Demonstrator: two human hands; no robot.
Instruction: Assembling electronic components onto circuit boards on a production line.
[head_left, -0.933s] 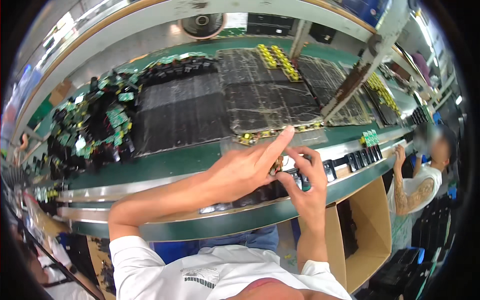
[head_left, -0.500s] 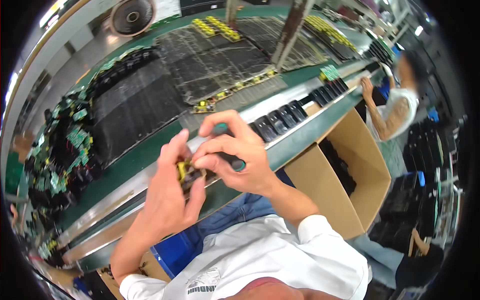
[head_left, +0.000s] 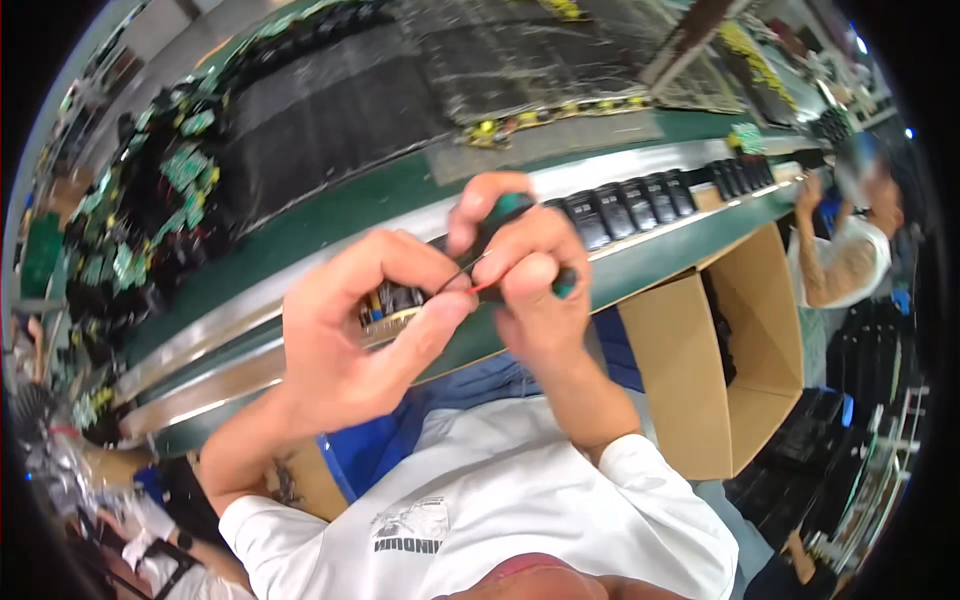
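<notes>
Above the bench edge my left hand (head_left: 350,320) is closed, thumb and forefinger pinching a red wire (head_left: 483,286) and a black wire (head_left: 462,272). A small circuit board (head_left: 388,304) with dark parts shows behind the thumb; the other fingers that may support it are hidden. My right hand (head_left: 545,275) is closed around a pair of pliers with black and green handles (head_left: 508,210), its jaws mostly hidden. The thumb and forefinger of that hand also meet the wires, close to the left fingertips.
Black plastic cases (head_left: 625,208) stand in a row along the bench. Circuit boards with wires (head_left: 185,170) are heaped at left, beside a dark mat (head_left: 330,110). An open cardboard box (head_left: 685,375) is at right. A co-worker (head_left: 840,245) is farther right.
The left hand has gone from holding the board with its yellow part showing to pinching wires. Both hands are now slightly farther right, and the view has shifted.
</notes>
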